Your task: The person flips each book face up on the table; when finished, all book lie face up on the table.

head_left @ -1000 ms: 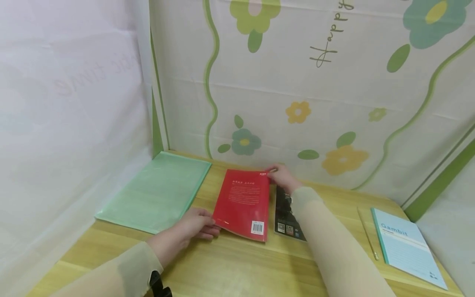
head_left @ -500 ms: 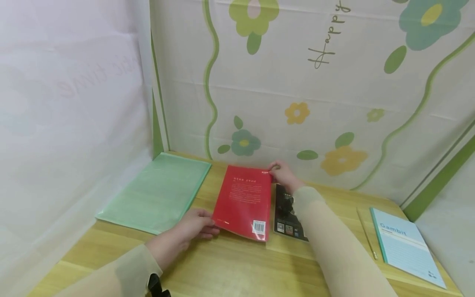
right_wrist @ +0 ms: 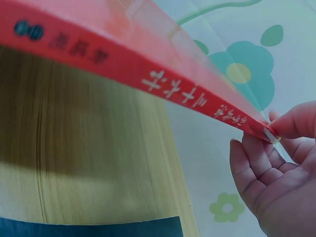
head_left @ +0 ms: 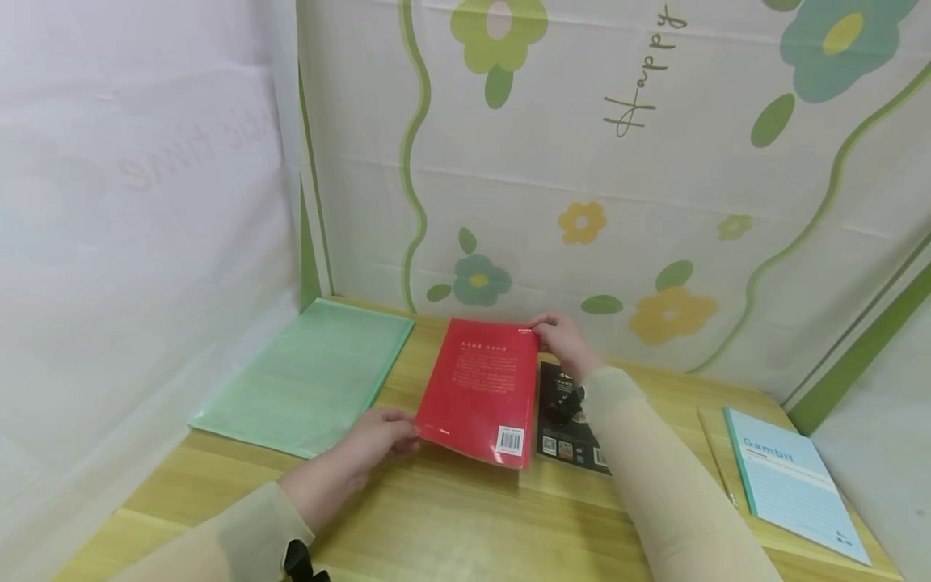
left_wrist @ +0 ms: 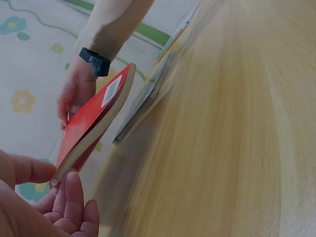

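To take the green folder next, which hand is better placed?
Probably the left hand: it pinches the red book by its near left corner, close to the folder. The right hand pinches the far right corner, across the book from the folder.

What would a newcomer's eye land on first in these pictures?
Probably the bright red book, held up off the wooden table by the left hand at its near left corner and the right hand at its far right corner. Next might come the pale green folder lying to its left, then the printed flowers on the white backdrop behind.
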A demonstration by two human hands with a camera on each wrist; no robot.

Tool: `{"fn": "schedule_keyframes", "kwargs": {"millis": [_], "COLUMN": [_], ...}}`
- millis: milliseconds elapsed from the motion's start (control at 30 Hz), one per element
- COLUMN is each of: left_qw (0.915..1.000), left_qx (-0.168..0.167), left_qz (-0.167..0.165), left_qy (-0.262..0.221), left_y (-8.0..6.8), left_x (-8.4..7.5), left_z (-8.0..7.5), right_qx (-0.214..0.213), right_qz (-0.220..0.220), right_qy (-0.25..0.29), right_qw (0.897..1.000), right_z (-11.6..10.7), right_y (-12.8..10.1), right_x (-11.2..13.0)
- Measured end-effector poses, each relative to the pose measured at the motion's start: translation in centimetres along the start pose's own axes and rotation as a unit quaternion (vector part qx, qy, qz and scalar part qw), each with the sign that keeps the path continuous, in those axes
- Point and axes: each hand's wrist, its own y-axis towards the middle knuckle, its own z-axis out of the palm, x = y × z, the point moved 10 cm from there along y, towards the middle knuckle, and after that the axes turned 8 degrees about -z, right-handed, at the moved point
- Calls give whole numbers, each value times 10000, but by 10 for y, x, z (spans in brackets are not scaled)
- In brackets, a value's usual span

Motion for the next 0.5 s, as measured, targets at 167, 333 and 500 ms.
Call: {"fn": "schedule_keyframes", "kwargs": {"millis": [167, 333, 500], "left_qw": [9999, 9999, 9995], "left_qx": [-3, -83, -167], "left_qz": [45, 2, 48], "left_qy": [-121, -125, -252], "left_y": [-2, -3, -3], "left_x": [-3, -2, -2], "left_z": [-1, 0, -2], "right_qx": [-21, 10, 59], "right_qz": [9, -18, -14], "right_qy": [185, 191, 214], "right_qw": [9998, 9998, 9998], "right_z": [-1, -3, -4], "right_y": [-3, -5, -8], "right_x": [2, 1, 3]}}
